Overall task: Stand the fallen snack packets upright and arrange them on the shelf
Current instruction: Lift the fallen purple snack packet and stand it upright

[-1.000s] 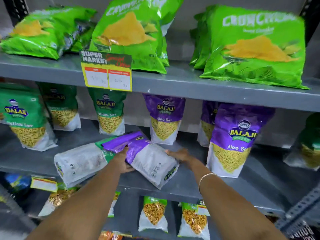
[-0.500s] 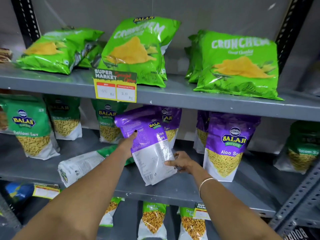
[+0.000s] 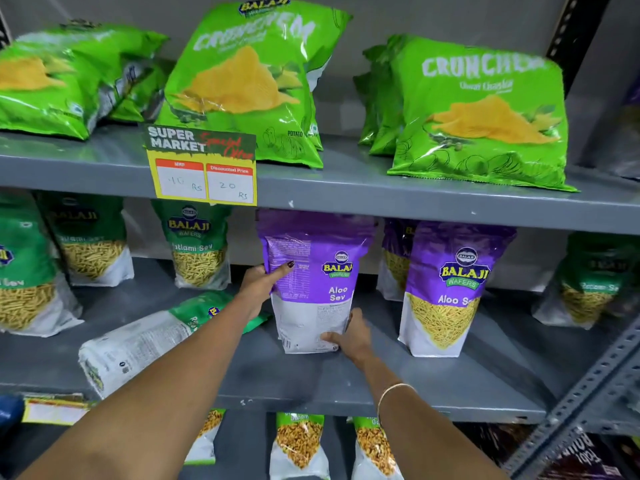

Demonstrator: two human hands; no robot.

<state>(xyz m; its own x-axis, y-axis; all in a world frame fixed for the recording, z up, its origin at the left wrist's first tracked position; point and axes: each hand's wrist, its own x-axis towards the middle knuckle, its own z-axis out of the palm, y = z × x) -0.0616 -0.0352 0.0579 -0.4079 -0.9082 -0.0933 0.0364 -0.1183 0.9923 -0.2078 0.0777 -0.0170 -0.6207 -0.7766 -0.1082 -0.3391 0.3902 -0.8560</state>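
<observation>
A purple and white Aloo Sev packet (image 3: pixel 311 282) stands upright on the grey middle shelf (image 3: pixel 311 382), its printed back facing me. My left hand (image 3: pixel 265 278) grips its left edge. My right hand (image 3: pixel 349 336) holds its bottom right corner. A green and white sev packet (image 3: pixel 145 337) lies flat on the same shelf, left of my left arm, which crosses over its top end. Another purple Aloo Sev packet (image 3: pixel 450 289) stands upright to the right.
Green Ratlami Sev packets (image 3: pixel 199 247) stand at the back left. Large green Crunchem bags (image 3: pixel 481 109) lean on the top shelf, one bag (image 3: pixel 59 77) lying down at left. A yellow price tag (image 3: pixel 202 168) hangs from the top shelf's edge. More packets (image 3: pixel 299 445) stand below.
The purple packet lay flat on the green one; both hands lifted it, turned it upright and set it down on the shelf. The camera view tilted upward.
</observation>
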